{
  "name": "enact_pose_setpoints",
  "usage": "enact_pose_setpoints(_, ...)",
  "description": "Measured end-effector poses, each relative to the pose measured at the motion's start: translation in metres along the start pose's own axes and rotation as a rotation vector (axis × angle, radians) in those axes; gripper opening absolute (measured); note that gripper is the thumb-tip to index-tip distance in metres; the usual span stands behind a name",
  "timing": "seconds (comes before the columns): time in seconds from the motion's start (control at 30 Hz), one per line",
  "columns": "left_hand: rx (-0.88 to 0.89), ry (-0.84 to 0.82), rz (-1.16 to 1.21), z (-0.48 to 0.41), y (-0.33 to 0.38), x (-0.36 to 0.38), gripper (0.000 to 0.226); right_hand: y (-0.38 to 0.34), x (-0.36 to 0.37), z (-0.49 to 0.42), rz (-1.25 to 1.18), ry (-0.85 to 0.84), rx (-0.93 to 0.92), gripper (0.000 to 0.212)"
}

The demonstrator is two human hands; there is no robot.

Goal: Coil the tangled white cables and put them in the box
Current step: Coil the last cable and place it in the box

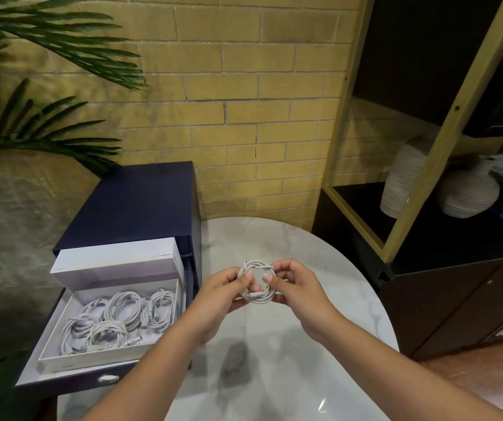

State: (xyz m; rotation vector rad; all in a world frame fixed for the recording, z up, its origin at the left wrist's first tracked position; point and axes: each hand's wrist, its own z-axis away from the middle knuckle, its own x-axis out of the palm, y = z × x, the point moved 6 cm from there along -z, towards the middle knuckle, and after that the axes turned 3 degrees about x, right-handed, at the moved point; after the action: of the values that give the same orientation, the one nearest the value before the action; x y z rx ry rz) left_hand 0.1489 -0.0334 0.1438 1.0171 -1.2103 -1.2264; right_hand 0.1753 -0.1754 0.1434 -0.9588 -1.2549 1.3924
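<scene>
A white cable [258, 282] wound into a small round coil hangs above the marble table, held between both hands. My left hand [221, 294] pinches the coil's left side with thumb and fingers. My right hand [294, 285] grips its right side, thumb on the front. To the left, the open white box [165, 349] lies in a pulled-out drawer and holds several coiled white cables [116, 317]. Its white lid [116, 262] leans at the back of the box.
The round marble table [274, 360] fills the lower middle. A dark blue drawer cabinet [141, 205] stands at its left, against the yellow brick wall. A dark shelf with two ribbed vases [469, 192] stands on the right. Palm leaves [31, 123] reach in from the left.
</scene>
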Motion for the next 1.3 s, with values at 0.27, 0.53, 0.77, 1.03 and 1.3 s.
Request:
enact_pose_setpoints(0.27,0.059,0.06,-0.18,0.002,0.007,0.001,0.033,-0.002,0.004,0.005,-0.115,-0.162,0.094,0.01)
enact_pose_setpoints(0.53,0.172,0.214,-0.309,0.01,0.011,0.003,0.037,-0.004,0.02,0.018,0.027,-0.47,0.1,0.038)
enact_pose_setpoints(0.77,0.086,0.144,-0.215,0.007,0.01,0.002,0.04,-0.011,0.018,0.02,0.121,-0.483,0.084,0.044)
enact_pose_setpoints(1.03,0.083,0.218,-0.311,0.008,0.019,-0.012,0.045,-0.015,0.015,0.015,0.165,-0.235,-0.03,0.019)
enact_pose_setpoints(1.3,0.091,0.338,-0.268,0.009,0.016,-0.01,0.048,-0.008,0.009,0.01,0.092,-0.105,0.008,0.027)
